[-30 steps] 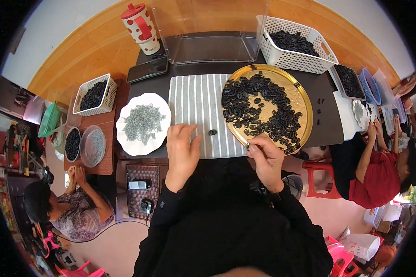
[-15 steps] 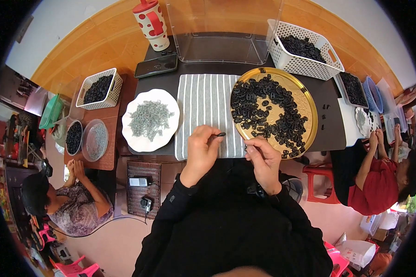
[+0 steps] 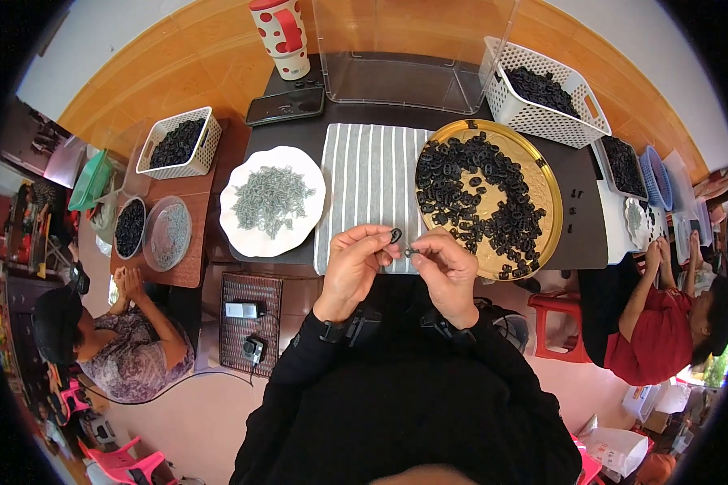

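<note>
My left hand (image 3: 354,265) pinches a black ring-shaped plastic piece (image 3: 395,235) between thumb and forefinger. Close beside it, the thumb and forefinger of my right hand (image 3: 448,273) are closed on a small dark piece (image 3: 410,251), too small to make out fully. Both hands are held over the near edge of a grey-and-white striped cloth (image 3: 378,178). Right of the cloth, a round gold tray (image 3: 548,206) bears many loose black plastic pieces (image 3: 510,230). Left of it, a scalloped white plate (image 3: 273,247) holds a heap of small greyish translucent pieces (image 3: 272,200).
At the back stand a clear plastic box (image 3: 404,85), a spotted tumbler (image 3: 289,44) and a phone (image 3: 285,106). A white basket (image 3: 586,127) of black pieces is at back right. People work at side tables: one person (image 3: 129,347) left, others (image 3: 659,323) right.
My right hand has moved left from the tray's edge, bringing its small piece close to my left hand. The ring in my left hand has turned to show its opening. The view has shifted slightly.
</note>
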A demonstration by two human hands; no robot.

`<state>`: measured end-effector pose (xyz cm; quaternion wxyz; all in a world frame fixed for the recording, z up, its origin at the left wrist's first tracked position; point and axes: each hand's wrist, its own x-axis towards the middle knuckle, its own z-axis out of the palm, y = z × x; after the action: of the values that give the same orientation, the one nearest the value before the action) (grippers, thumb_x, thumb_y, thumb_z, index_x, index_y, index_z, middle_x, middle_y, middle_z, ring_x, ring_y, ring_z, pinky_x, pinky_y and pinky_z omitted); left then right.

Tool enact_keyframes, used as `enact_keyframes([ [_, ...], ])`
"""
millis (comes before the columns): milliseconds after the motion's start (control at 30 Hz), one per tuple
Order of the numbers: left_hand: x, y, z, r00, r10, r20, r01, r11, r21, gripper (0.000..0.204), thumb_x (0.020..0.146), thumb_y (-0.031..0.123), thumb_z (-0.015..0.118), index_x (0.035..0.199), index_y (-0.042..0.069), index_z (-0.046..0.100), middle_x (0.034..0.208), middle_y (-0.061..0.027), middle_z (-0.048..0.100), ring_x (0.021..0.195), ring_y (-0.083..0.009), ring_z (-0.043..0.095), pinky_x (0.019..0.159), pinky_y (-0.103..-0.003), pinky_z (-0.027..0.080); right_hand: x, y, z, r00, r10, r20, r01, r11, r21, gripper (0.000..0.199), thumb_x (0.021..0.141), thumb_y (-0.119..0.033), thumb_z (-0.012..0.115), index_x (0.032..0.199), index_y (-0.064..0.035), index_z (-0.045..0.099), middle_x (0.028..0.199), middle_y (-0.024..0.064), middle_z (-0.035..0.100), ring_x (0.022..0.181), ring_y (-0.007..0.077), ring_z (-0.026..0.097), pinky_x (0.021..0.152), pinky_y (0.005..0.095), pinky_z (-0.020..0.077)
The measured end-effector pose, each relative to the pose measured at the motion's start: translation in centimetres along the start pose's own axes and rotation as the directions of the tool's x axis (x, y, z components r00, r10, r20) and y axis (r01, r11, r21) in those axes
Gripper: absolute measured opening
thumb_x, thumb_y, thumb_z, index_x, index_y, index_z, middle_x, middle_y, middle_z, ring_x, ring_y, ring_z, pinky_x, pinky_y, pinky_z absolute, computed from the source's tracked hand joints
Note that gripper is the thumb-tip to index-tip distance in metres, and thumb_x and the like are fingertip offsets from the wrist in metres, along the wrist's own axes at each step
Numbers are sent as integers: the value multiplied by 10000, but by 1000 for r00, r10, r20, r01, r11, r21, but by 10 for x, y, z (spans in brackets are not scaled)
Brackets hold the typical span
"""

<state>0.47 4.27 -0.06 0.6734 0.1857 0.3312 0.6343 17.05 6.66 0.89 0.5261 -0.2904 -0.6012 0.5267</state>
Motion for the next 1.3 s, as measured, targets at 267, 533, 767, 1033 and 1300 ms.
enact_keyframes([
  [267,-4,0,10,998,66,-13,-66,998,5,209,892,-6,569,1073,-63,657,840,-114,686,721,-167,640,644,-262,486,3,-3,3,995,92,44,-94,993,64,190,819,114,607,980,20,642,869,16,567,758,59,524,657,191,412],
  [533,-3,-3,6,998,66,16,-66,997,35,199,891,2,584,1060,-65,665,858,-119,692,716,-153,633,652,-254,493,3,1,4,996,85,39,-89,990,107,189,830,118,594,991,31,639,884,33,589,779,68,553,679,202,443],
  [767,-6,-4,10,991,128,27,-131,985,110,171,889,3,602,1030,-54,681,852,-105,692,698,-131,619,644,-239,487,1,4,3,997,63,42,-65,996,56,180,833,113,601,988,29,637,864,22,581,760,55,546,664,193,435],
  [1033,-11,-8,15,983,186,12,-185,969,165,163,883,14,634,1027,-36,689,843,-88,691,678,-114,605,628,-228,482,2,-3,7,994,106,0,-105,988,114,103,840,96,622,914,26,604,848,14,597,729,42,539,642,186,427],
  [1300,-19,-13,16,966,258,-23,-248,948,200,174,879,-17,630,1040,-39,690,878,-94,698,702,-115,607,650,-232,490,-3,0,9,995,87,-45,-82,989,119,93,831,96,627,891,28,608,868,39,602,751,60,542,656,193,430],
])
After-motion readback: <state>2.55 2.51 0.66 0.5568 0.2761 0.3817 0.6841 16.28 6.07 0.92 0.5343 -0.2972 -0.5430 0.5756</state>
